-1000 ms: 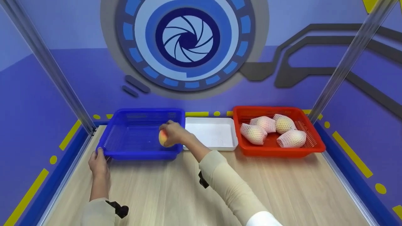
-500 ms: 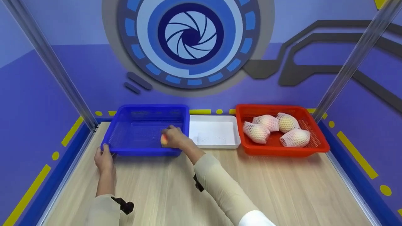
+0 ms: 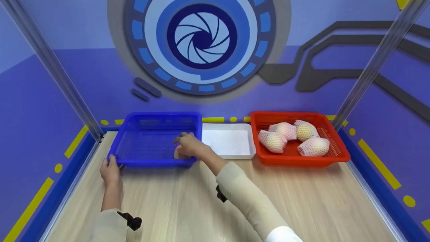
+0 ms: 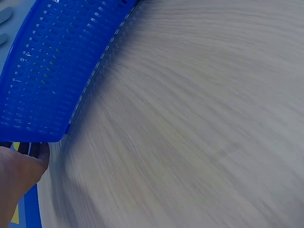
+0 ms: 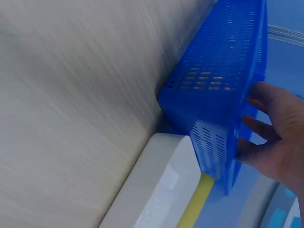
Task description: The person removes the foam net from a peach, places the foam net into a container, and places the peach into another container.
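My right hand (image 3: pixel 189 145) reaches into the right side of the blue basket (image 3: pixel 153 163), its fingers spread just over a peach (image 3: pixel 179 154). Part of this yellow-and-red fruit is hidden behind the hand. In the right wrist view, my right hand (image 5: pixel 280 130) shows loosely bent fingers passing over the basket's rim (image 5: pixel 247 95); the peach is out of sight there. My left hand (image 3: pixel 111 171) holds the near left corner of the basket by its rim. Seen from the left wrist, my left hand (image 4: pixel 21 168) has its fingertips at the basket's end (image 4: pixel 47 95).
A shallow white tray (image 3: pixel 231 156) stands between the blue basket and a red basket (image 3: pixel 299 161). Several fruits in white foam nets (image 3: pixel 272 141) lie in the red one. Behind them rises a patterned blue wall (image 3: pixel 221 104); the wooden tabletop (image 3: pixel 188 201) spreads in front.
My right hand has lowered the peach into the blue basket, and its fingers have opened and lifted off the fruit. The left hand stays at the basket's corner.
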`<control>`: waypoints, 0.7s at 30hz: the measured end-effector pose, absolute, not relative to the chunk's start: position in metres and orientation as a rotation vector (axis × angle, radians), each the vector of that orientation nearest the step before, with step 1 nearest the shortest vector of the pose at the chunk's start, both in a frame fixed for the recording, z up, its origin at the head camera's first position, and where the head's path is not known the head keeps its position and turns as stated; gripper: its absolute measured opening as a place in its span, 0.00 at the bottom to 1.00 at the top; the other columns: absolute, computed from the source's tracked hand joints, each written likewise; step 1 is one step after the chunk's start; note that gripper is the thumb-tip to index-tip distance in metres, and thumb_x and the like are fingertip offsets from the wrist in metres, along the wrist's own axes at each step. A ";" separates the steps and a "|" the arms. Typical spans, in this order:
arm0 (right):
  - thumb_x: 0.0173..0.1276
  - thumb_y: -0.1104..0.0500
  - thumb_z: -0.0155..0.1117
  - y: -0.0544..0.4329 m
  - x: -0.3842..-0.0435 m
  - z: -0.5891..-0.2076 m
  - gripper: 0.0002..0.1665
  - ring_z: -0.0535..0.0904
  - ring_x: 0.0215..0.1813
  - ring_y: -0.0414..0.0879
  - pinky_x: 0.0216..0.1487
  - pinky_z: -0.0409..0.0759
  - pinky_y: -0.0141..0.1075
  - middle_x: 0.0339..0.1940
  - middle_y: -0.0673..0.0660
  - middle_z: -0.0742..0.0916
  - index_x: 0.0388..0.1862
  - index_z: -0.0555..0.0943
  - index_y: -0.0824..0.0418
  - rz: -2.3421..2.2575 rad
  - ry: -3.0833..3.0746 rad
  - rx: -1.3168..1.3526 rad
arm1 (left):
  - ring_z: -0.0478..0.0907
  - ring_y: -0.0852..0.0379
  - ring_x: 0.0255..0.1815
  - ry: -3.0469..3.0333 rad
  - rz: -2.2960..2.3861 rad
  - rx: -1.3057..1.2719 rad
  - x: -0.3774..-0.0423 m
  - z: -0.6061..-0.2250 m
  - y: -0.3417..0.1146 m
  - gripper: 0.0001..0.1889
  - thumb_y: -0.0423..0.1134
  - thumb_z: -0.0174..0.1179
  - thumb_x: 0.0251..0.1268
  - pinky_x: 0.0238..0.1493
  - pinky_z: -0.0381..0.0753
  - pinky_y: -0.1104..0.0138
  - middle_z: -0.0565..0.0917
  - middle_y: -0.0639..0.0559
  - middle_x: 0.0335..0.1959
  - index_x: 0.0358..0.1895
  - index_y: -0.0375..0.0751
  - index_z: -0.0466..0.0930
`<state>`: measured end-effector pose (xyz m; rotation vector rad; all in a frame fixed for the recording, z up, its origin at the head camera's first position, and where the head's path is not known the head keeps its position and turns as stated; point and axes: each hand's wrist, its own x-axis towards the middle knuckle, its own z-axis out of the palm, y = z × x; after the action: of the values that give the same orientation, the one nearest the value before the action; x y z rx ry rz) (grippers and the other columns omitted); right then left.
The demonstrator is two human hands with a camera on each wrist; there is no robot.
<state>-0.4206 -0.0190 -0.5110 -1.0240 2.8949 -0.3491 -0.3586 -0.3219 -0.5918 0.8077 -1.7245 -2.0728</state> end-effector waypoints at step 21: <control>0.70 0.63 0.65 0.172 -0.344 -0.505 0.16 0.78 0.58 0.57 0.63 0.77 0.50 0.56 0.61 0.84 0.56 0.83 0.62 -0.694 2.986 -1.049 | 0.59 0.42 0.75 -2.009 -1.698 0.701 -0.343 -0.568 -0.310 0.29 0.45 0.33 0.82 0.75 0.60 0.57 0.58 0.32 0.75 0.76 0.28 0.52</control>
<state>-0.3439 0.1721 -0.5050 -1.0486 2.9857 -0.6943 -0.3427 -0.3105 -0.5677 0.7007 -2.0089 -1.6980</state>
